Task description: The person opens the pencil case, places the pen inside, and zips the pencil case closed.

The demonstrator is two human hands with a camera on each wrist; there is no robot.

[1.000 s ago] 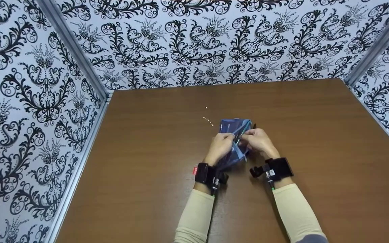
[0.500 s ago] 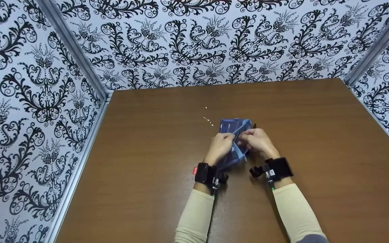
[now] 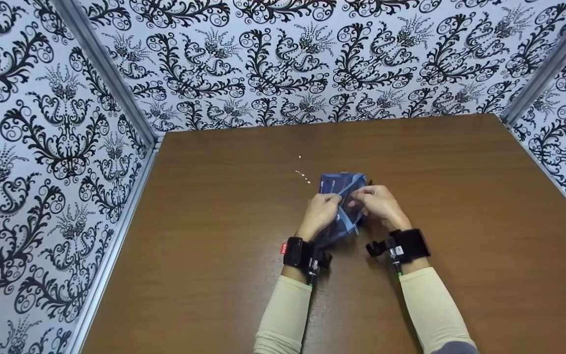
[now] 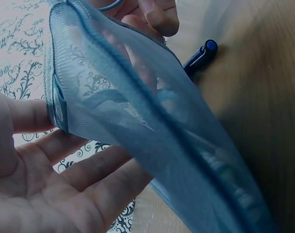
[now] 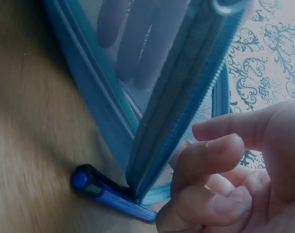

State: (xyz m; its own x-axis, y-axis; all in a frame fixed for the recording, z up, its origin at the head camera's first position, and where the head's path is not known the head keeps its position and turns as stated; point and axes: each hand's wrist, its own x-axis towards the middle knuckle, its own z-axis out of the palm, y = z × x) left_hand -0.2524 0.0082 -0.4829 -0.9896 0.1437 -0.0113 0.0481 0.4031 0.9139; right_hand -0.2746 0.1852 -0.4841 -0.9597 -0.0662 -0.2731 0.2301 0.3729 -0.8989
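Note:
A blue see-through mesh zip pouch (image 3: 334, 183) stands on its side on the table, its zippered mouth spread apart. My left hand (image 3: 321, 212) pinches one edge of the mouth; in the left wrist view the thumb presses a zippered corner against the fingers. Through the mesh, blurred pale and greenish things show low in the pouch. Beside the other edge is my right hand (image 3: 377, 202), its fingers loosely bent with nothing visible between them in the right wrist view. Some of its fingertips are hidden behind the zipper edge. A blue pen (image 5: 113, 198) with a dark clip lies against the pouch's outside.
The brown wooden table (image 3: 214, 236) spreads out around the hands. Several tiny bright specks (image 3: 303, 175) show on it left of the pouch. Black-and-white patterned walls (image 3: 283, 64) with grey metal corner posts (image 3: 111, 69) enclose the back and sides.
A thin greenish stick-like thing that was between the hands a second ago is gone from sight at the pouch's mouth. My right hand has drawn back slightly right. The left hand stays put.

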